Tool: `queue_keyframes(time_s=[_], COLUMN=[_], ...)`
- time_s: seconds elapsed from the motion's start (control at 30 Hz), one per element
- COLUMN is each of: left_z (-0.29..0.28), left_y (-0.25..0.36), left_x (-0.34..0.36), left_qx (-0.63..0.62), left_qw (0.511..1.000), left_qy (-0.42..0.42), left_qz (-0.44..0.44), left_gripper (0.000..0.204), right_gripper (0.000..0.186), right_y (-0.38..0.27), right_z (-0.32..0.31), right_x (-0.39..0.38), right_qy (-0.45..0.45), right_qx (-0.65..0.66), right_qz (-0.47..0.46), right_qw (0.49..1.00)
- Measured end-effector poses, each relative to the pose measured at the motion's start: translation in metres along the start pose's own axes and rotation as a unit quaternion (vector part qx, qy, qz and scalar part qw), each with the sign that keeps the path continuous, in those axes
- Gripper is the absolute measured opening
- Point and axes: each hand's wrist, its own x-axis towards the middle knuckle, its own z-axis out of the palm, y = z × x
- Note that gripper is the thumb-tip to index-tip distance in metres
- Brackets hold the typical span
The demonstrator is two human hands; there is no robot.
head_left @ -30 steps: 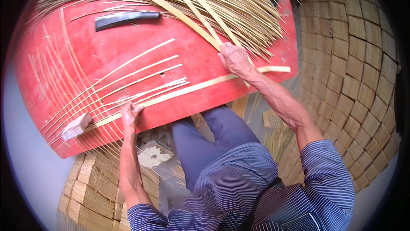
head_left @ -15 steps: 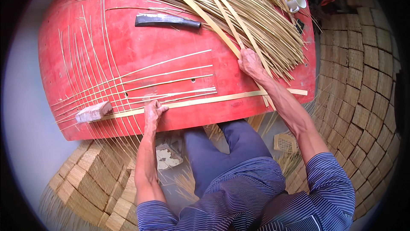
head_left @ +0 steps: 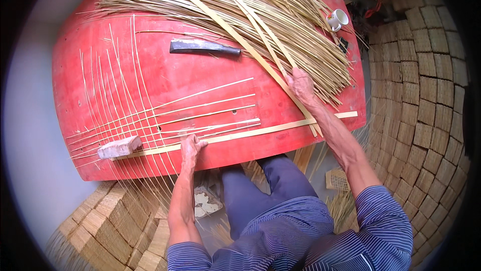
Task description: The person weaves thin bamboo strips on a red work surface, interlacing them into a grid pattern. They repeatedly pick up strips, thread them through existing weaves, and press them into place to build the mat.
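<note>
Strips of split bamboo (head_left: 165,120) lay crossed on a red board (head_left: 210,65), woven loosely at its left end. The long axis of one set ran left to right, rising slightly toward the right; the other set crossed it, running from the far side of the board toward the person and fanning past the near edge. They looked pale yellow, thin and flat, with open gaps between them. The exact count was hard to tell, but about six lay crosswise and roughly a dozen ran toward the person.

One wider flat strip (head_left: 260,131) lay along the near edge of the board, left to right. A large loose pile of strips (head_left: 260,10) covered the far side, too many to count. Stacks of woven mats (head_left: 426,85) stood to the right and at the lower left. One dark blade (head_left: 203,46) lay on the board, handle to the right. One brick-like block (head_left: 119,147) weighed down the left end. One white cup (head_left: 338,19) sat at the far right.

The left hand (head_left: 191,147) pressed flat, fingers together, on the wide strip. The right hand (head_left: 302,83) curled around strips drawn from the pile.
</note>
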Motion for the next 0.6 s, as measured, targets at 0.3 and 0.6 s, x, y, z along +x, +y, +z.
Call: queue_keyframes(time_s=[0.3, 0.6], left_z=[0.004, 0.008], left_y=[0.003, 0.002], left_x=[-0.003, -0.006], left_qx=[0.008, 0.033], left_qw=[1.000, 0.999], left_qy=[0.001, 0.026], left_qz=[-0.009, 0.027], left_gripper=[0.043, 0.039], right_gripper=[0.009, 0.009], right_y=[0.044, 0.081], right_z=[0.016, 0.000], right_x=[-0.012, -0.009], right_qy=[0.033, 0.060], right_qx=[-0.136, -0.037], right_qz=[0.063, -0.017], right_qw=[0.988, 0.997])
